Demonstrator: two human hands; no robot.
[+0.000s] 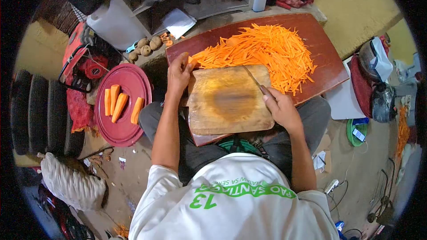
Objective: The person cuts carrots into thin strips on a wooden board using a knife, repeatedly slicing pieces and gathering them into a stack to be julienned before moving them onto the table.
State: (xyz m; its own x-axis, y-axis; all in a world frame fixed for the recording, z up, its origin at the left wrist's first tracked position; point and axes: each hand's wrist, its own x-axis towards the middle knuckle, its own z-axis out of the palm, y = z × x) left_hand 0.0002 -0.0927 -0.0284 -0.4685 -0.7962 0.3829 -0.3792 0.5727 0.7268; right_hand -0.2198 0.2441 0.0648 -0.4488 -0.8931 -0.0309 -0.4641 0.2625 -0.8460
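A worn wooden cutting board [231, 115] lies on the dark red table [329, 64] in front of me. My right hand [281, 106] is closed round the handle of a knife [252, 78], whose blade points up and left over the board's far right part. At the board's far left corner my left hand [179, 72] pinches a small orange carrot piece [191, 61]. A large heap of carrot strips [275, 51] spreads behind the board and to its right; its left end reaches my left hand.
On the left, a round red lid-like tray [103, 126] holds several peeled carrots [119, 107]. Several brown root vegetables [146, 50] lie beyond it. Black tyres [38, 111] and a white sack [71, 182] are at the far left. A green basket [351, 138] holds a phone at right.
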